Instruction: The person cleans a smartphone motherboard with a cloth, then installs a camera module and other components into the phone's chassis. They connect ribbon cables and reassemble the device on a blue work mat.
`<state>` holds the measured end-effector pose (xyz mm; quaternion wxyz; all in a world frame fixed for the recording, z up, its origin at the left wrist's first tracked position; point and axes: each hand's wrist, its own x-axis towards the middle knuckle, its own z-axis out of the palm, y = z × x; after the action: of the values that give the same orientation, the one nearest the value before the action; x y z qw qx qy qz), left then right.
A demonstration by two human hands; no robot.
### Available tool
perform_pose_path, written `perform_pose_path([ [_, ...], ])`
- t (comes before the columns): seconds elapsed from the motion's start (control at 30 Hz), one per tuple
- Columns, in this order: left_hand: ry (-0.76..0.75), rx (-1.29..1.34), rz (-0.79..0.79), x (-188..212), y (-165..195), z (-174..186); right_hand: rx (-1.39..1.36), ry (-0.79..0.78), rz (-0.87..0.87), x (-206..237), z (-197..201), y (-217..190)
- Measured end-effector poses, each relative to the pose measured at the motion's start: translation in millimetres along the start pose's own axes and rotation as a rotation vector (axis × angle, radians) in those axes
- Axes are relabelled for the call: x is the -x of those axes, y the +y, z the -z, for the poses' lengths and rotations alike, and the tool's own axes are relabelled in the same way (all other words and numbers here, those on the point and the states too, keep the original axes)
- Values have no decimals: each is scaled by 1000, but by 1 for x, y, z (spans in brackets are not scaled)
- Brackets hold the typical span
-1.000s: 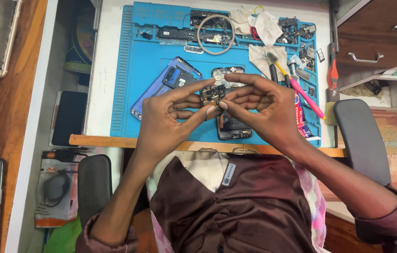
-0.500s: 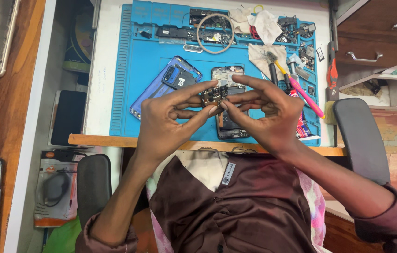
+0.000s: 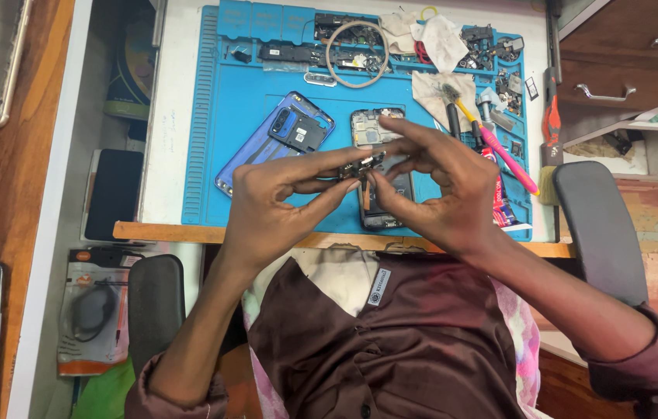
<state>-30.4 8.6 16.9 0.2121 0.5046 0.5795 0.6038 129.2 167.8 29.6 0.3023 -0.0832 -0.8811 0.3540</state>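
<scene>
Barely shifted since before, both hands [image 3: 282, 206] [image 3: 445, 194] pinched shut on small dark part [image 3: 364, 165], its details indistinct.

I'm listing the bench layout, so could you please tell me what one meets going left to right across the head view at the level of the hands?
Wooden surface → dark tablet → blue back cover → left hand → small part → right hand → pink-handled tool → chair armrest

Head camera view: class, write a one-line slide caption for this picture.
Left hand and right hand pinch a small circuit part above an opened phone on a blue repair mat.
</scene>
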Motion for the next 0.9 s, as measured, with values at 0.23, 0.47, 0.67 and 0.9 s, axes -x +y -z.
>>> perform_pose_path([
  [0.23, -35, -29, -23, -1, 2, 2, 43, -88, 44, -5, 4, 4],
  [0.47, -17, -149, 3, 1, 6, 0, 5, -71, -47, -2, 5, 3],
  [0.67, -21, -42, 48, -1, 2, 4, -20, -123, -10, -3, 6, 8],
  [0.9, -11, 195, 169, -5, -6, 7, -622, -263, -389, -6, 1, 24],
])
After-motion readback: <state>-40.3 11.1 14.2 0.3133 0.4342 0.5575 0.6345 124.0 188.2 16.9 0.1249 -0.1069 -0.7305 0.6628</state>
